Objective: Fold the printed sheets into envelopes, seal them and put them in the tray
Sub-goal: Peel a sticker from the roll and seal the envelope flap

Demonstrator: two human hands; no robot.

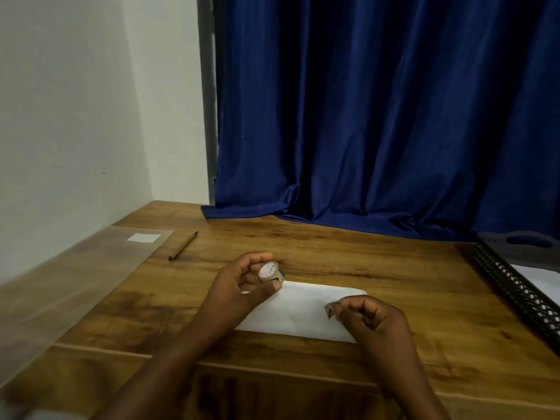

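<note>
A white folded envelope [306,307] lies flat on the wooden desk [333,253] in front of me. My left hand [242,283] grips a small brown roll of tape [270,272] just above the envelope's left end. My right hand [372,316] pinches a short torn piece of tape [331,308] over the envelope's right part. The black mesh tray [515,283] stands at the right edge of the desk, with white paper [539,280] inside it.
A clear plastic sleeve [100,268] with a white label lies along the left side of the desk. A dark pencil [183,246] lies next to it. A blue curtain [378,116] hangs behind the desk and drapes onto its back edge.
</note>
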